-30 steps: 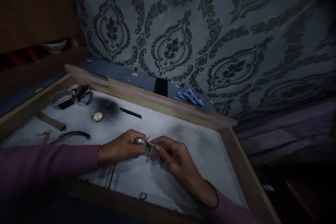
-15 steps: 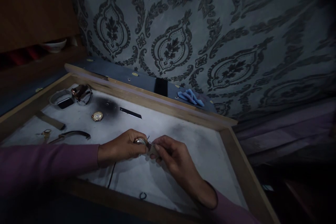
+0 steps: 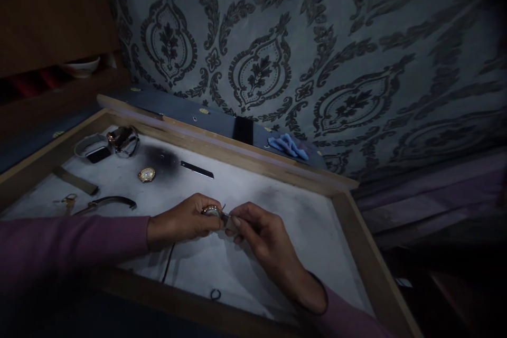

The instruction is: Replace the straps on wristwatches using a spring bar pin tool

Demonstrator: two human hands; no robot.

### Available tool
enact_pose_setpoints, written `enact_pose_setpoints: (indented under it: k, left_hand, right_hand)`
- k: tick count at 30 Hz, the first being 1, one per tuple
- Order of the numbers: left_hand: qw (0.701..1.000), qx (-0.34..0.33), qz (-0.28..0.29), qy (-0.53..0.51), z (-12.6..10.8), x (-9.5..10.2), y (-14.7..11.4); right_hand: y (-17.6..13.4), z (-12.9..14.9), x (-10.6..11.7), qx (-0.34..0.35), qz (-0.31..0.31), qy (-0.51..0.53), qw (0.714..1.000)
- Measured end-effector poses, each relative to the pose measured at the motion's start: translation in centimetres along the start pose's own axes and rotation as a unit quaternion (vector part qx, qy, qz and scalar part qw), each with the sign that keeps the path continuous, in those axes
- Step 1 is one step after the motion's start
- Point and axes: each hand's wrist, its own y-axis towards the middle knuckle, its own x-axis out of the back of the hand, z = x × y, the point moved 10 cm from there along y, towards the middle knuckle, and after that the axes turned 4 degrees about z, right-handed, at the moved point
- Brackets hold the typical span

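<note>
A round gold-rimmed watch (image 3: 212,211) sits between the thumb and fingers of my left hand (image 3: 180,222), above the middle of the tray. Touching its right side is a small greyish strap end (image 3: 230,225), pinched by my right hand (image 3: 269,240). The fingertips of both hands nearly meet, so where the strap and watch join is mostly hidden. A thin dark piece sticks up beside the watch, too small to name.
The wooden-rimmed tray (image 3: 352,232) holds a gold watch head (image 3: 146,174), a dark blade-like strip (image 3: 197,169), an olive strap (image 3: 75,180), a curved dark strap (image 3: 113,201), a smartwatch (image 3: 99,154) and a dark ring (image 3: 215,294). A blue cloth (image 3: 288,146) lies beyond the rim.
The watch has tilted slightly in my left hand, and my right fingers have shifted a little on the strap end. The other things lie as before.
</note>
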Motion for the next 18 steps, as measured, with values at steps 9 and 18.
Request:
enact_pose_setpoints:
  k: [9,18]
  left_hand:
    - [1.000,0.012,-0.001,-0.001,0.15,-0.02,-0.11]
    - [1.000,0.016,-0.003,0.001,0.25,-0.02,-0.09]
  right_hand:
    - [-0.03,-0.14,0.29,0.006,-0.010,0.004,1.000]
    - [0.04,0.17,0.20,0.012,-0.001,-0.014,1.000]
